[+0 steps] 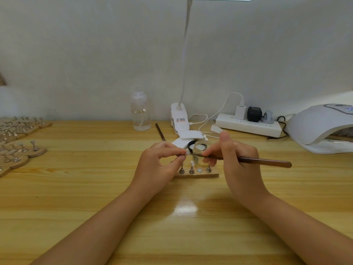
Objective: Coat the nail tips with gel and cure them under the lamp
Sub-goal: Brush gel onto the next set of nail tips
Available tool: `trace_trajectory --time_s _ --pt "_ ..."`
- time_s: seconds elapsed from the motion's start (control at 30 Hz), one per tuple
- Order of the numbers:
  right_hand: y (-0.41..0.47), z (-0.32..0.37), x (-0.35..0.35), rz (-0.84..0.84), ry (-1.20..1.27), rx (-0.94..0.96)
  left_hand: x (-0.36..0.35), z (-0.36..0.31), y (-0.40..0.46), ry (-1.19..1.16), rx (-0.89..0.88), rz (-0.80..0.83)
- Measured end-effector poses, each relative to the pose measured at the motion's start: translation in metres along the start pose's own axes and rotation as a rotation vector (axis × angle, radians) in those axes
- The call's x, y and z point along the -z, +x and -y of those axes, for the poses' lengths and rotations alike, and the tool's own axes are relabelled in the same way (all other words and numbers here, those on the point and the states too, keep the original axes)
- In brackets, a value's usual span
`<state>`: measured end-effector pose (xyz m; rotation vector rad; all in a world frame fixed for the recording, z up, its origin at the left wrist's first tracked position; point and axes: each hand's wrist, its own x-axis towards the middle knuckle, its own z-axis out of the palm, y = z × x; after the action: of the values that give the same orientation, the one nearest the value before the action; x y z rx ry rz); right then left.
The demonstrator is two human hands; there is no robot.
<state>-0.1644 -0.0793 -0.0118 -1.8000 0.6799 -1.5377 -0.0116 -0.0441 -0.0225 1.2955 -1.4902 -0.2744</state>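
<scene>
Brushing gel: left hand pinches a nail tip above the wooden holder; right hand grips the brush, bristles on the tip. Risks: the pinch looks shallow, so brush pressure could twist or drop the tip; wet gel may smear onto fingers. Open gel jar sits just behind the hands and could be knocked over. Curing lamp is far right on the counter, well apart. Power strip and cables lie behind.
</scene>
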Motion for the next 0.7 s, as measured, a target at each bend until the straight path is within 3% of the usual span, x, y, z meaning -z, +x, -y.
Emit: trace_trajectory --time_s 0.43,0.53,0.7 --pt "-0.0007 0.0013 -0.0016 0.037 -0.015 0.009 0.0005 -0.0014 -0.0008 0.000 0.000 0.005" --pt "-0.0016 0.0014 0.0008 -0.013 0.037 -0.050 0.0004 -0.0008 -0.0007 0.003 -0.023 -0.011" --pt "-0.0032 -0.0019 0.0007 -0.062 0.001 0.040 0.0013 0.0010 0.0004 -0.002 -0.049 -0.050"
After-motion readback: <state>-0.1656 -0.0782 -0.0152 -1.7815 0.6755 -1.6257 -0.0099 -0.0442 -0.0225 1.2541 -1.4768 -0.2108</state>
